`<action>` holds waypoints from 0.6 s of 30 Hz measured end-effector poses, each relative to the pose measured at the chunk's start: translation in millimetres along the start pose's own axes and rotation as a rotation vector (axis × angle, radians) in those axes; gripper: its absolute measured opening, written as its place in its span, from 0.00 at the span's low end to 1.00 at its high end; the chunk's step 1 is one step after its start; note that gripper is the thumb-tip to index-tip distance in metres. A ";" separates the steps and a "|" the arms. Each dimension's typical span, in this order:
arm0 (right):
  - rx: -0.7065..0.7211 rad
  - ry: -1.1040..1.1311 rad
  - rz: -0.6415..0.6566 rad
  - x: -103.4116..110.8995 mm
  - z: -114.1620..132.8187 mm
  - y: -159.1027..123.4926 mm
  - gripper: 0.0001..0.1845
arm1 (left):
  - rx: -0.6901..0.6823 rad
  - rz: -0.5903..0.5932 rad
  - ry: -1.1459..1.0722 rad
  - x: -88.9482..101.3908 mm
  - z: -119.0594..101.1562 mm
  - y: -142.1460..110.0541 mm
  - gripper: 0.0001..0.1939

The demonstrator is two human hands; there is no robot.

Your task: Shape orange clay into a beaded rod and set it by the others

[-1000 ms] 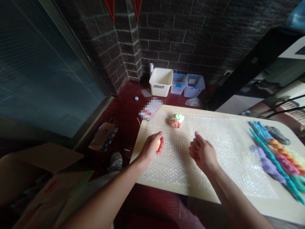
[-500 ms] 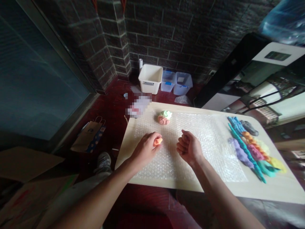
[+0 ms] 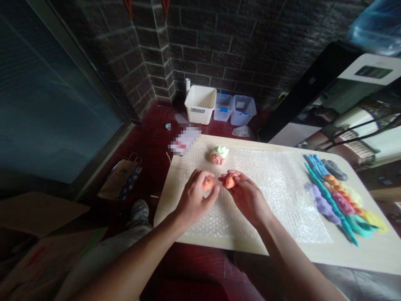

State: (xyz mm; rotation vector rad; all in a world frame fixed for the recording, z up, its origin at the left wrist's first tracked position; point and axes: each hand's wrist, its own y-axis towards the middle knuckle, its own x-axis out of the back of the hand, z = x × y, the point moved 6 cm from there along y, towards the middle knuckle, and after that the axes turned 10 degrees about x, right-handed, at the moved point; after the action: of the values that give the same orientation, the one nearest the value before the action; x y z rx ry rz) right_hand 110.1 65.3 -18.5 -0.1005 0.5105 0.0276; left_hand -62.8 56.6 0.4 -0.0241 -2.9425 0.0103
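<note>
In my left hand [image 3: 197, 193] is a piece of orange modelling clay [image 3: 208, 184], held between the thumb and curled fingers. My right hand [image 3: 247, 193] grips a second orange clay piece [image 3: 231, 180] between thumb and fingertips. The two hands are close together over a sheet of bubble wrap [image 3: 266, 188]. Just beyond them, a lump of clay [image 3: 218, 155], pale green on top and pinkish-orange below, rests on the wrap.
Clay strips and lumps in several colours, among them a teal strip [image 3: 332, 205], lie at the right of the wooden table [image 3: 369, 255]. Past the far edge, a cream bin [image 3: 200, 104] and two clear boxes [image 3: 242, 110] stand on the floor. A paper bag [image 3: 119, 177] is left.
My right hand has turned from a fist and moved left, and orange clay now shows in its fingers. My left hand has loosened a little around its piece. The view shifted slightly.
</note>
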 end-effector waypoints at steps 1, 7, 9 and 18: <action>0.033 -0.047 0.018 -2.6 1.1 -2.7 0.10 | 0.068 0.039 -0.075 -2.5 3.3 -0.6 0.10; 0.174 -0.270 0.163 -15.9 -3.7 -15.2 0.10 | 0.366 0.290 -0.550 -24.5 13.2 -3.9 0.16; 0.255 -0.380 0.183 -18.8 -4.8 -16.1 0.12 | 0.393 0.298 -0.620 -27.6 12.4 -4.0 0.15; 0.214 -0.348 0.067 3.8 -1.4 -11.8 0.15 | 0.506 0.329 -0.784 -22.9 14.7 -0.2 0.12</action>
State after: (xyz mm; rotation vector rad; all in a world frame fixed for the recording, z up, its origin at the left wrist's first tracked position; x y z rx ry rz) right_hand 113.4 53.4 -20.6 0.1300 0.1663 0.0545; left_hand -43.2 55.9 -18.5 -0.5393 -3.5363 1.0218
